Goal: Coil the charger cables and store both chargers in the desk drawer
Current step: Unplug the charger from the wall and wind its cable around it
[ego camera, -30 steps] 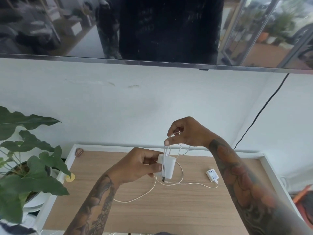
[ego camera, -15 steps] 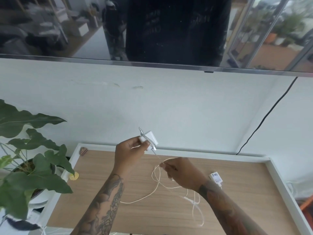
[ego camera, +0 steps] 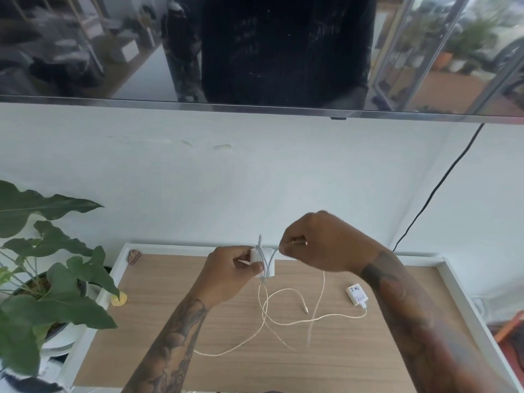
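Holding a small white charger block [ego camera: 262, 263] above the tabletop [ego camera: 175, 316], the left hand [ego camera: 229, 275] has its grip curled round the block, thumb and fingers pinching its smooth plastic sides. Several turns of thin white cable [ego camera: 268, 258] cross the block's face. The right hand [ego camera: 317, 245] sits just beside it, level with it, its grip closed in a pinch on the cable, which runs taut from the block to the fingertips. The loose remainder of this cable hangs from the right hand and ends above the wood surface.

Count: two chargers, two cables. The second charger [ego camera: 356, 295] is a flat white rectangular block with a printed label, lying on the tabletop to the right of the hands, near the right forearm. Its cable [ego camera: 283, 321] is thin, round and cream-white; it lies in loose open loops across the middle of the tabletop, with one free plug end [ego camera: 305, 309] resting inside the loops and a long tail trailing toward the near-left area.

The tabletop is light wood-grain laminate, matte, bordered by a raised white rim [ego camera: 459, 304] on the left, far and right sides. The far rim meets a white wall. One potted plant [ego camera: 42, 282] with broad glossy leaves stands off the left rim. Bare wood lies at the left and the near right of the tabletop.
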